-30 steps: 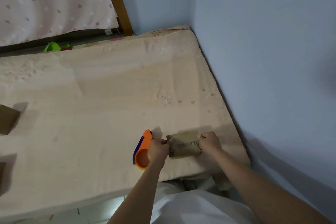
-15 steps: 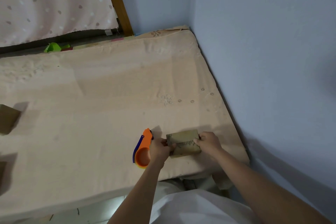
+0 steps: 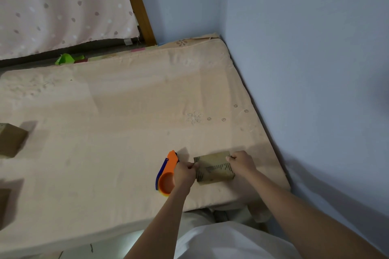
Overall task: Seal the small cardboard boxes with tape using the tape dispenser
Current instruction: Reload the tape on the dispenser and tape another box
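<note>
Brown cardboard, a small box (image 3: 213,169) printed with dark marks, lies low and right of centre in the frame on the peach fabric-covered mattress (image 3: 117,132), and over the last second it has turned a little between the hands: its far face now shows more fully, with a crease running across the middle. The left hand (image 3: 184,174) keeps its fingers curled on the box's left edge, just beside the orange and blue plastic tape dispenser (image 3: 167,172); whether it also holds the dispenser I cannot tell. The right hand (image 3: 242,164) has slid from the box's right side up toward its far right corner, where its fingers pinch the edge. I judge this as the box being rotated to present a fresh seam, so taping of this side is not yet begun. Another brown cardboard box (image 3: 10,143) waits at the left edge of the frame, well apart.
</note>
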{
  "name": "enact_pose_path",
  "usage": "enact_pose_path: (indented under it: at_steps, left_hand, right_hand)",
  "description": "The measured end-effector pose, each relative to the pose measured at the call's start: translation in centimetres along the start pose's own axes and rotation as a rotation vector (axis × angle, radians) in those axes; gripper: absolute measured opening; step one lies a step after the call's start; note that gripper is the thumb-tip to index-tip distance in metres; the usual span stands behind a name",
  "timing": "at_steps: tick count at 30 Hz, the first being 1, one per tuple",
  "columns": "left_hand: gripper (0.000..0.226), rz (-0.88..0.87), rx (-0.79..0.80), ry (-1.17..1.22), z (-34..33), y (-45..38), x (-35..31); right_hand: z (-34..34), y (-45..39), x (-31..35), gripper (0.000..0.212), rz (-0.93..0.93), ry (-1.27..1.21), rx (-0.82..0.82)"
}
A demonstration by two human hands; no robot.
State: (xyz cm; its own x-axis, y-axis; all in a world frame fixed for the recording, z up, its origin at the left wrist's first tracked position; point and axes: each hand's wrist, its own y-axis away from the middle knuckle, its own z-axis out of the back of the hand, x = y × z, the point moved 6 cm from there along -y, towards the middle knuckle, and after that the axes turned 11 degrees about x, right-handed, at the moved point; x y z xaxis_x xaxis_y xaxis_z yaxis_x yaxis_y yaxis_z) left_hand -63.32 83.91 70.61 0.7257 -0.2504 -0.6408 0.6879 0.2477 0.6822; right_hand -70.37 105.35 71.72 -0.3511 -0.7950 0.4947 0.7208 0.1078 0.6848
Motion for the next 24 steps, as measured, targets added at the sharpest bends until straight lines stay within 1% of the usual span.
enact_pose_path:
  at_steps: [2, 3, 4, 5, 6, 7, 9, 10, 11, 14, 16, 18, 19, 21, 24]
  left_hand:
    - [0.027, -0.004, -0.01, -0.044, 0.3, 0.0, 0.0]
    - [0.027, -0.007, -0.01, -0.065, 0.2, -0.1, -0.1]
    - [0.026, -0.006, 0.005, -0.078, 0.1, 0.0, -0.3]
    - [0.025, 0.004, 0.039, -0.086, -0.2, 0.4, -0.6]
    - [0.023, 0.03, 0.092, -0.077, -0.7, 0.8, -0.9]
    - [0.03, 0.065, 0.151, -0.037, -1.1, 1.2, -1.0]
    - [0.05, 0.098, 0.222, 0.069, -1.8, 1.5, -1.1]
    - [0.053, 0.083, 0.204, 0.083, -1.8, 1.2, -1.2]
    - [0.05, 0.045, 0.157, 0.061, -1.5, 1.0, -1.6]
    - [0.046, -0.133, -0.013, -0.042, -0.6, 0.1, -3.6]
    - [0.058, -0.233, -0.055, 0.022, -0.6, 0.1, -4.9]
    - [0.069, -0.261, -0.043, 0.142, -1.1, 0.1, -5.2]
    - [0.068, -0.25, -0.031, 0.159, -1.4, 0.1, -5.2]
    - [0.056, -0.2, -0.004, 0.114, -2.4, -0.3, -4.3]
    - [0.042, -0.162, 0.021, 0.092, -3.3, -0.8, -3.1]
  right_hand:
    - [0.3, -0.1, 0.4, 0.036, -0.001, 0.034, 0.045]
    - [0.4, -0.4, 0.6, 0.027, -0.001, 0.039, 0.073]
    - [0.6, -0.5, 0.9, 0.027, 0.011, 0.022, 0.102]
    - [0.6, -0.6, 1.4, 0.045, 0.034, 0.014, 0.134]
    - [0.4, -0.5, 1.9, 0.057, 0.059, 0.002, 0.176]
    - [0.2, -0.7, 2.1, 0.06, 0.07, 0.023, 0.206]
    - [0.1, -1.1, 2.3, 0.053, 0.068, 0.114, 0.213]
    - [0.2, -1.5, 2.1, 0.051, 0.06, 0.147, 0.19]
    - [0.4, -1.7, 2.0, 0.05, 0.054, 0.154, 0.164]
    - [1.0, -1.5, 1.9, 0.039, 0.042, 0.017, 0.103]
    - [0.8, -1.3, 1.6, 0.035, 0.019, -0.12, 0.077]
    - [0.3, -1.2, 1.2, 0.036, 0.008, -0.202, 0.044]
    - [-0.1, -1.1, 1.1, 0.04, 0.013, -0.213, 0.036]
    - [-1.1, -1.2, 0.9, 0.047, 0.013, -0.223, 0.035]
    - [-2.0, -0.9, 1.2, 0.037, 0.027, -0.277, 0.027]
